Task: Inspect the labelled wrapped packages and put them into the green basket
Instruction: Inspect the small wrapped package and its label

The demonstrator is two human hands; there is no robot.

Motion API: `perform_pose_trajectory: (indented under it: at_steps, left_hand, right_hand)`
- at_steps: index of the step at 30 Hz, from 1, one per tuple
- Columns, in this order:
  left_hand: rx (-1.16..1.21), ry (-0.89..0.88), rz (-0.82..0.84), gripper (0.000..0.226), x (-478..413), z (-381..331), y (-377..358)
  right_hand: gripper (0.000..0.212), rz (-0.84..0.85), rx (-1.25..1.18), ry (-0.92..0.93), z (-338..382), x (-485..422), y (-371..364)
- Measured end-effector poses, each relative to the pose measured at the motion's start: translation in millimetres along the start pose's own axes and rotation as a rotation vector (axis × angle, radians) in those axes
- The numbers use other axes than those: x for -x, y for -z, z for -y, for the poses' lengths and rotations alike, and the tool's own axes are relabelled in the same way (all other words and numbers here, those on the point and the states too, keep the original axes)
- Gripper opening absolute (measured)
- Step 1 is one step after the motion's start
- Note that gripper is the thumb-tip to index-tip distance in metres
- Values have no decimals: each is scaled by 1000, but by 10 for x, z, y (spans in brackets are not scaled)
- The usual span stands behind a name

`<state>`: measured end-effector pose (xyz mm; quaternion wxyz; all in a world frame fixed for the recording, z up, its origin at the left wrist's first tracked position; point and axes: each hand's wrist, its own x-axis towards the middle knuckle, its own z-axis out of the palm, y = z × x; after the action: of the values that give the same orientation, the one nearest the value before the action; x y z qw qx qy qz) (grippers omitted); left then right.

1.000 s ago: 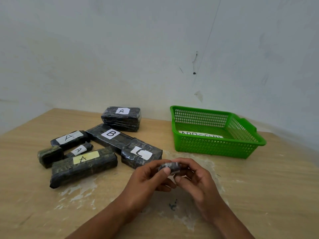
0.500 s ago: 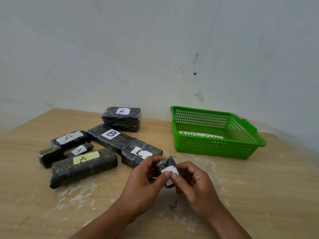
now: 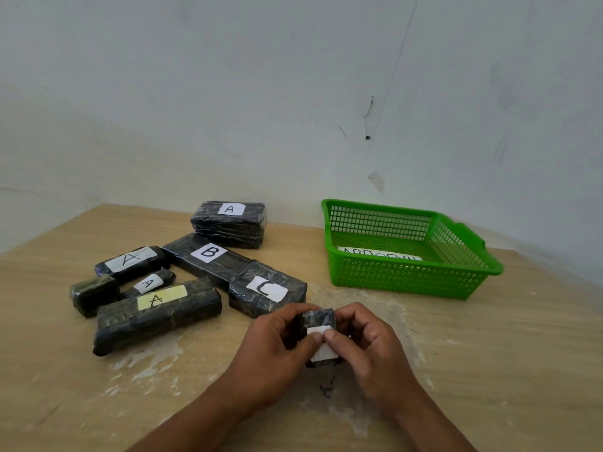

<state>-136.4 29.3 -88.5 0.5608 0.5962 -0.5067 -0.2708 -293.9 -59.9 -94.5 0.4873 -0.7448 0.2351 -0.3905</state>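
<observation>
Small wrapped package (image 3: 318,321) is held over the bench (image 3: 489,353) by both hands: the left hand (image 3: 274,347) curls round its left side and the right hand (image 3: 368,347) round its right, thumbs meeting on its white label, which hides the letter. It seems to be under inspection. The green basket (image 3: 408,282), well apart to the right, shows only a lettered paper strip (image 3: 378,257) and no package. A cluster of seven packages (image 3: 156,316) lies on the left, so nearly the whole task seems left
</observation>
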Motion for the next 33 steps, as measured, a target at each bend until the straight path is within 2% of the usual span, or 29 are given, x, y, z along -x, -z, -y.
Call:
perform_pose_trajectory:
  at_steps: [9, 11, 13, 17, 19, 22, 25, 33]
  left_hand:
    - [64, 44, 49, 33, -19, -23, 18]
    - [81, 52, 67, 39, -23, -16, 27]
    - [85, 56, 83, 44, -28, 2, 35]
    - [47, 20, 104, 60, -15, 18, 24]
    - [62, 17, 59, 56, -16, 2, 9]
    - [156, 70, -50, 34, -45, -6, 5]
    - [218, 107, -66, 16, -52, -8, 12]
    - [272, 153, -76, 23, -58, -24, 12]
  right_hand:
    - [21, 7, -37, -9, 18, 4, 3]
    - [24, 4, -36, -13, 11, 7, 3]
    - [15, -1, -35, -20, 3, -2, 4]
    - [31, -11, -86, -43, -16, -9, 42]
    - [26, -39, -85, -40, 2, -9, 43]
    - [16, -84, -162, -78, -7, -19, 12]
    - [14, -123, -213, -112, 1, -17, -8]
    - [17, -147, -232, -145, 57, -19, -5]
